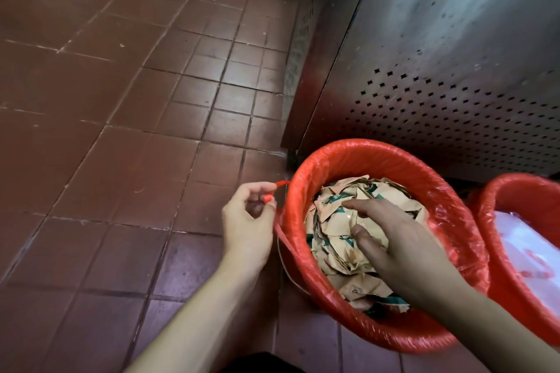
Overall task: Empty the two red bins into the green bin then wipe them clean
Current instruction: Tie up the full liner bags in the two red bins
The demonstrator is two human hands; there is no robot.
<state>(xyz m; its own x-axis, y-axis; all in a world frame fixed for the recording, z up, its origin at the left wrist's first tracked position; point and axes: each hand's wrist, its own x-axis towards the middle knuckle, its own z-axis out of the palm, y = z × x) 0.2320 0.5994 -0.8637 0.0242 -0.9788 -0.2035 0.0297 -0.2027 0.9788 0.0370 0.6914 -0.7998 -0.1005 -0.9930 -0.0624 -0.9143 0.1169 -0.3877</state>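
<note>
Left hand point(247, 221): fingers point(257, 189) curled, thumb and fingertips pinching a knotted red tie point(268, 197) of the bin liner. The tie runs taut from the pinch to the left rim of the nearer bin; a second strand drops from the hand along the bin's outer wall.

Right hand point(391, 239): fingers point(359, 206) extended and loosely spread, palm down, resting on the paper waste inside the nearer bin. Nothing gripped; thumb lies on the paper toward the camera side.

Paper waste point(333, 239): crumpled brown paper bags with green print, piled close to the rim and filling most of the bin's opening.

Nearer red bin point(357, 157): round, upright on the floor, lined with a translucent red plastic liner point(454, 230) folded over the rim. Stands at the foot of the metal cabinet, just beside its corner.

Second red bin point(521, 188): to the right of the first, touching or almost touching it; only partly in frame. Same red liner; holds something white and plastic-like point(527, 239), not identifiable.

Metal cabinet point(454, 54): stainless steel, lower panel perforated with small square holes, behind both bins.

Floor point(121, 100): reddish-brown square tiles with dark grout, worn and scuffed, glossy in patches.

Both forearms bare, entering from the lower edge.
</note>
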